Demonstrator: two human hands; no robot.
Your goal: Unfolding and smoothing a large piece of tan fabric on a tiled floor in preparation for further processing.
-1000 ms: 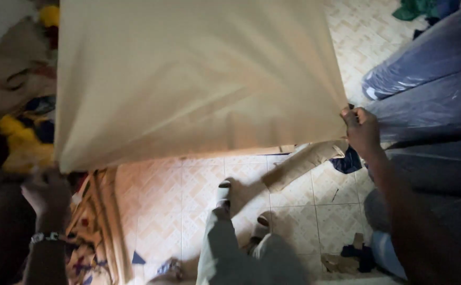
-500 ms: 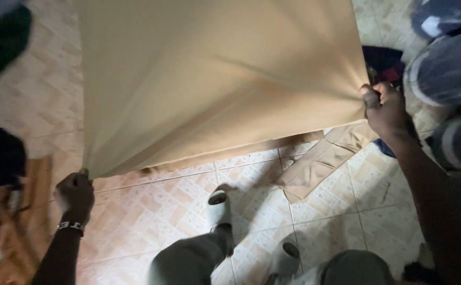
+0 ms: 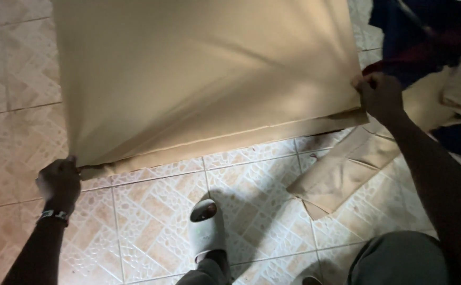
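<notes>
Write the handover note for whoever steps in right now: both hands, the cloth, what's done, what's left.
Left hand: pinching the near left corner of the tan cloth, low over the tiled floor.
Right hand: gripping the near right corner, held higher.
Cloth: pulled taut between both hands, spread out ahead; its near edge hangs just above the tiles.
A smaller tan cloth piece lies on the floor at right, dark clothes beyond it.
Done: cloth opened out and held by two corners.
Left: it is not yet laid flat or folded.

A patterned tiled floor (image 3: 151, 232) spreads below. A folded tan cloth piece (image 3: 341, 171) lies on it at right, near a heap of dark blue clothes (image 3: 425, 31). A pale green slipper (image 3: 207, 229) rests on the tiles at bottom centre.
</notes>
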